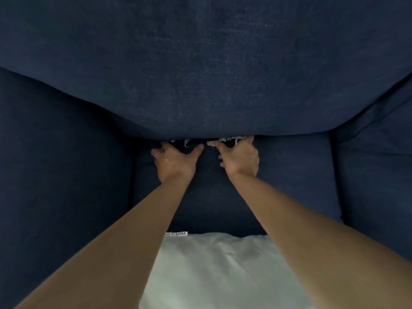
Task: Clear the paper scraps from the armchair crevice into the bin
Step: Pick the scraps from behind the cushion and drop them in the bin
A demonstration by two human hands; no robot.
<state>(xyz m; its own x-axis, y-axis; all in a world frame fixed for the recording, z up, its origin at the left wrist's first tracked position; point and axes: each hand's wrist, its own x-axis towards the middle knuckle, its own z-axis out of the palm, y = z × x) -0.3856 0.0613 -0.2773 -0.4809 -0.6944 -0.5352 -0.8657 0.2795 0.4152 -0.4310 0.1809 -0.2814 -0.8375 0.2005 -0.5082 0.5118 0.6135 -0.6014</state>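
White paper scraps (231,139) poke out of the dark crevice between the navy armchair's back cushion (200,74) and its seat cushion (211,192). My left hand (176,160) lies on the seat at the crevice, fingers spread, its fingertips hidden inside the gap. My right hand (239,158) reaches into the crevice a little to the right, and its thumb and forefinger touch a small white scrap (210,143). Whether the scrap is pinched I cannot tell. Another scrap (186,142) hangs between the hands. No bin is in view.
The armchair's left armrest (55,175) and right armrest (374,175) wall in the seat. A white fabric piece (214,270) with a small printed tag (177,233) covers the seat's front edge.
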